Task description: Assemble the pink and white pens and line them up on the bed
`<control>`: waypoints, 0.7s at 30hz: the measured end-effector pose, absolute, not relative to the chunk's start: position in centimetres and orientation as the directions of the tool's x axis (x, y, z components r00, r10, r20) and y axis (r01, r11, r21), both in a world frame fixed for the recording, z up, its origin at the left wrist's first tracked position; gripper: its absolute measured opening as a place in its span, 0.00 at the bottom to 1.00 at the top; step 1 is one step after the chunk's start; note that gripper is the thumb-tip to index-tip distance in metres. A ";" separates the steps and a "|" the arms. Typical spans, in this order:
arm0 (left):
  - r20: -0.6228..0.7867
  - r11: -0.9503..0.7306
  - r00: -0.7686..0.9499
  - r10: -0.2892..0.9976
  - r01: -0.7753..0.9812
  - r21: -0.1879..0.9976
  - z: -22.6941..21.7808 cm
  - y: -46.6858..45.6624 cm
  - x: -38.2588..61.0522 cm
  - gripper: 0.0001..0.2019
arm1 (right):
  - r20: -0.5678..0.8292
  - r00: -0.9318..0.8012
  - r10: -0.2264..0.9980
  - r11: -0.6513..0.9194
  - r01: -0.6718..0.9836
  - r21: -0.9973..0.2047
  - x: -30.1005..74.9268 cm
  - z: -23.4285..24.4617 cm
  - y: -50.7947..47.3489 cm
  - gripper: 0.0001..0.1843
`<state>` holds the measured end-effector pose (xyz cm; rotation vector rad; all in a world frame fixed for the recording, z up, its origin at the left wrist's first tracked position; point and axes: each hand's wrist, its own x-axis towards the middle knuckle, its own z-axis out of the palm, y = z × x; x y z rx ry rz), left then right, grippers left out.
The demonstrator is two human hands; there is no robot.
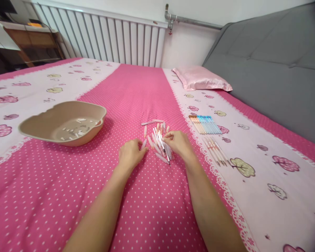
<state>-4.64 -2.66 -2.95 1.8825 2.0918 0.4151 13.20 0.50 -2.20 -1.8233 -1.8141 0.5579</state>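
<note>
A loose heap of pink and white pens and pen parts (157, 138) lies on the pink dotted bedsheet (147, 196). My left hand (130, 154) rests at the heap's left edge, fingers curled round a pale pink pen piece (144, 143). My right hand (180, 143) sits on the heap's right side, its fingertips pinching a pen (162, 141) among the pile.
A beige basin (43, 122) with several small white pieces inside stands at the left. A neat row of blue and orange pens (204, 124) and a second row of pinkish pens (215, 150) lie to the right. Behind are a pink pillow (201, 77), a grey headboard (273, 70) and a radiator (107, 35).
</note>
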 end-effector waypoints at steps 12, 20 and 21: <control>-0.020 0.091 -0.090 0.996 0.925 0.369 -3.1 -2.7 -4.4 0.12 | 0.011 -0.024 1.000 0.026 0.895 -0.445 11.5 -3.0 0.3 0.13; -0.041 0.152 -0.148 0.988 0.900 0.409 -2.8 -2.8 -4.3 0.10 | -0.057 0.018 0.998 -0.036 0.939 -0.343 10.8 -2.3 0.0 0.20; -0.037 0.143 -0.141 0.989 0.891 0.431 -2.8 -2.8 -4.3 0.10 | -0.064 0.012 0.998 -0.033 0.942 -0.335 10.8 -2.2 0.0 0.21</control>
